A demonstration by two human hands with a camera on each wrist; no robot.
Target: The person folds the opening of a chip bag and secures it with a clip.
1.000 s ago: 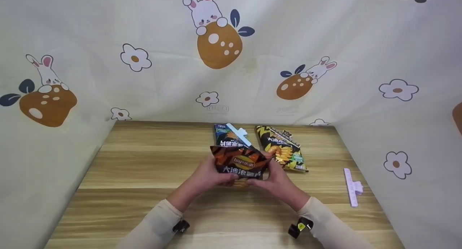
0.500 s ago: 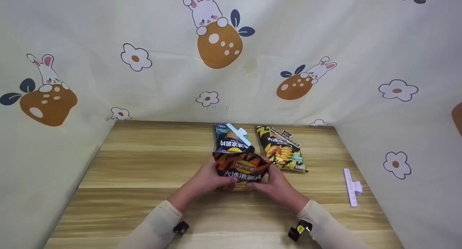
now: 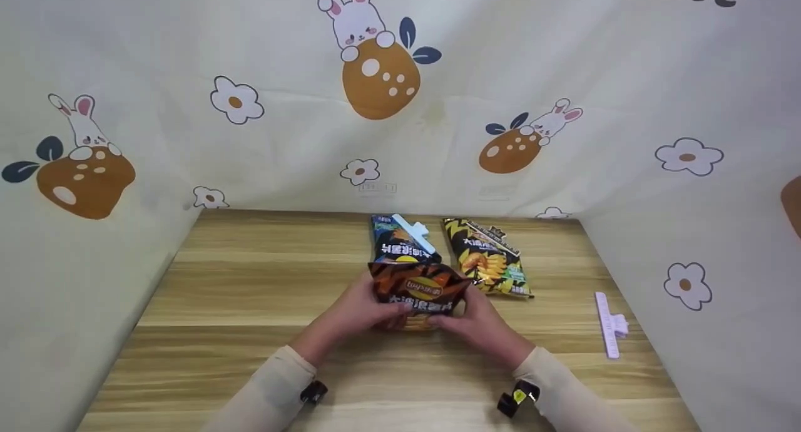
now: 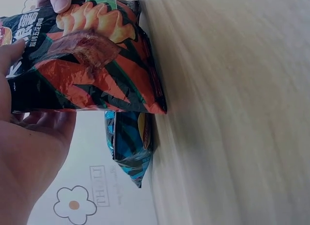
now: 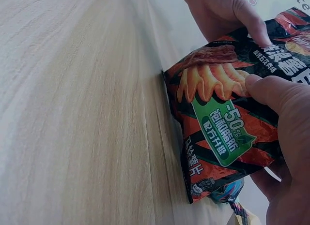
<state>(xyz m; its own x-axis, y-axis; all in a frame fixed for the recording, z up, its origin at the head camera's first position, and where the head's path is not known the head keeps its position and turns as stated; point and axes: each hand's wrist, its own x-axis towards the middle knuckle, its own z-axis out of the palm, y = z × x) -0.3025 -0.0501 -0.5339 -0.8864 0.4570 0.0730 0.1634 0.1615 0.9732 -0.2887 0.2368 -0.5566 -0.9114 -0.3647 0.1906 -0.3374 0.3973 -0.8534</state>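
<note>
A red-and-black bag of potato chips (image 3: 416,288) stands upright between both hands, over the middle of the table. My left hand (image 3: 357,303) grips its left side, thumb across the front and fingers behind. On the opposite side my right hand (image 3: 485,322) holds it the same way, thumb on the front. In the right wrist view, the chip bag's (image 5: 223,109) bottom edge is at or just above the wood; I cannot tell if it touches. Behind it lies a blue chip bag (image 3: 394,241) with a light-blue sealing clip (image 3: 413,233) across its top, partly hidden.
Right of the blue bag lies a yellow-and-black chip bag (image 3: 488,257) with a dark-and-white clip (image 3: 494,236) on it. A lilac sealing clip (image 3: 608,325) lies near the right edge of the wooden table (image 3: 250,282). A patterned curtain (image 3: 281,150) encloses the back and sides.
The red-and-black bag has come down slightly and toward me in both hands, uncovering more of the blue bag. Over the last half second it has barely moved.
</note>
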